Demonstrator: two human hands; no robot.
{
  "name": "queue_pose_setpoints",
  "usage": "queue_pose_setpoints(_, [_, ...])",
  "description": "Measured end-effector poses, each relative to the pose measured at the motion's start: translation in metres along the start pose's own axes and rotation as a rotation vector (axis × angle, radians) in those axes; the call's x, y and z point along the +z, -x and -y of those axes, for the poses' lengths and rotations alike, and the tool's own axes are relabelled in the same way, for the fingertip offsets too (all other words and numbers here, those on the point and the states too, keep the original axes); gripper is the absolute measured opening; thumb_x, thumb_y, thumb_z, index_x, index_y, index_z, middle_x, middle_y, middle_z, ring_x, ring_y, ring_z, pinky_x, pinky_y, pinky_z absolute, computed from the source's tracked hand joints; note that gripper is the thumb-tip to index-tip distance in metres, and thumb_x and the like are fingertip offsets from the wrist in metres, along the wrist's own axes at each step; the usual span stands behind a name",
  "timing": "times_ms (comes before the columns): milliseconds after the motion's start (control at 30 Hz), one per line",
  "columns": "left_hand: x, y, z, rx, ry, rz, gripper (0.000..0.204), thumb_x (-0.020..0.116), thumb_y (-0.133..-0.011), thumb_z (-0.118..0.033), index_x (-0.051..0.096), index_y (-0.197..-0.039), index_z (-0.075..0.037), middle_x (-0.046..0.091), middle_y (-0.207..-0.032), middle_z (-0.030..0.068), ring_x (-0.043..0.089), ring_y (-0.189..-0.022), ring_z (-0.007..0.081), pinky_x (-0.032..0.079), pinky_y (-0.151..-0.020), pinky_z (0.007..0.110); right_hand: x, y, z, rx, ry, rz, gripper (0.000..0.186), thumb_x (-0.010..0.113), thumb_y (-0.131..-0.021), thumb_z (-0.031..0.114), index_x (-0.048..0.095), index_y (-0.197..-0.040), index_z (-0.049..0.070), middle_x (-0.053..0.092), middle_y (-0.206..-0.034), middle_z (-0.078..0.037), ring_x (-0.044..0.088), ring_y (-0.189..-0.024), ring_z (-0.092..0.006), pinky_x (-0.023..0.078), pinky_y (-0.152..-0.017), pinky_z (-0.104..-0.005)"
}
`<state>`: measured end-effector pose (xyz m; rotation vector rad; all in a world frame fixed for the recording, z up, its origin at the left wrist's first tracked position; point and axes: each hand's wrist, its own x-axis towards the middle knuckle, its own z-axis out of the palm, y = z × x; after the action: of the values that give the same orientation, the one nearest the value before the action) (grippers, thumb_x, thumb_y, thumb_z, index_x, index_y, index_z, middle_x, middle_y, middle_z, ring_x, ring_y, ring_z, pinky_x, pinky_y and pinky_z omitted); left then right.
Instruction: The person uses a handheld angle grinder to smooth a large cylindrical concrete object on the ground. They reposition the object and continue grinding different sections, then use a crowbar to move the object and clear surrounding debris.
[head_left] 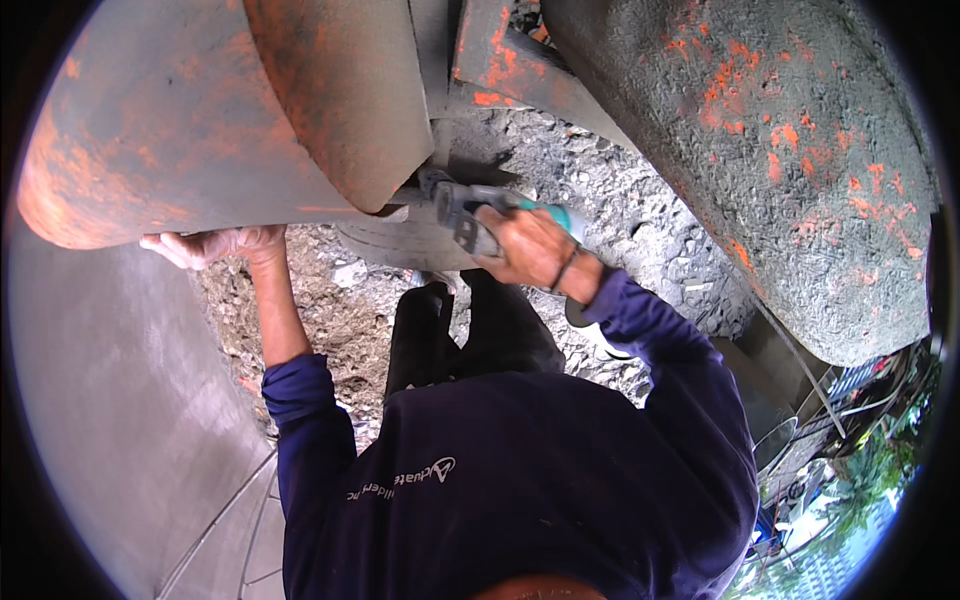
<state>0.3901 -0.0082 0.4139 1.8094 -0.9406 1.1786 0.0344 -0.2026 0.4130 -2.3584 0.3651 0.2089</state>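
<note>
Head view: right grip (535, 245) holding a power tool (460, 212) beside a curved panel (190, 130).
The right grip is wrapping around the grey and teal tool, whose blurred front end is sitting just beside the lower corner of a brown-grey plate (345, 90); contact cannot be determined. The left grip (215, 245) is touching the lower edge of the orange-stained panel from below; whether its fingers are clamping the edge cannot be told. A rough grey block (790, 150) with orange patches is standing at the right, and rubble (650, 235) is lying below.
</note>
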Motion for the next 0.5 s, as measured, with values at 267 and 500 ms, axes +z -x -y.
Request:
queue_pose_setpoints(267, [0.011, -0.031, -0.022, -0.033, 0.086, -0.232, 0.058, 0.081, -0.082, -0.049, 0.061, -0.106, 0.0, 0.053, -0.102, 0.0105, 0.054, -0.096, 0.0273, 0.043, -0.086, 0.047, 0.086, -0.105, -0.044, 0.142, -0.068, 0.117, 0.057, 0.075, -0.087, 0.049, 0.067, -0.117, 0.001, 0.074, -0.096, -0.028, 0.073, -0.1, -0.0435, 0.058, -0.088, -0.0523])
queue_pose_setpoints(500, [0.016, -0.022, -0.021, -0.03, 0.119, -0.164, 0.065, 0.075, -0.084, -0.053, 0.056, -0.122, -0.004, 0.049, -0.12, 0.0129, 0.048, -0.113, 0.0316, 0.035, -0.098, 0.053, 0.121, -0.145, -0.081, 0.213, -0.013, 0.154, 0.051, 0.075, -0.085, 0.043, 0.072, -0.123, 0.009, 0.072, -0.121, -0.024, 0.07, -0.114, -0.0425, 0.055, -0.099, -0.0536])
